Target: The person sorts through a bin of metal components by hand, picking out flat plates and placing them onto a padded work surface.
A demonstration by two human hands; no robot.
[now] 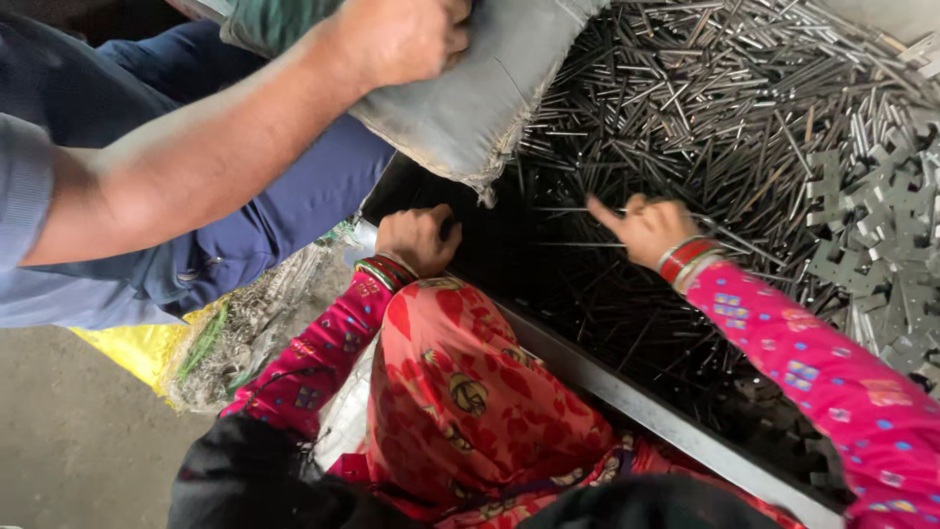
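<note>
My left hand, in a pink patterned sleeve with red and green bangles, is curled into a fist over the near corner of a dark metal bin. My right hand rests on a heap of thin steel pins inside the bin. Its index finger points left and the other fingers curl down among the pins. I cannot tell whether it holds any. Red patterned cloth covers my lap between the arms.
A co-worker in blue clothes grips a grey sack with one hand over the bin's left end. Flat cross-shaped metal plates lie piled at the right. A yellow sheet and debris lie on the concrete floor.
</note>
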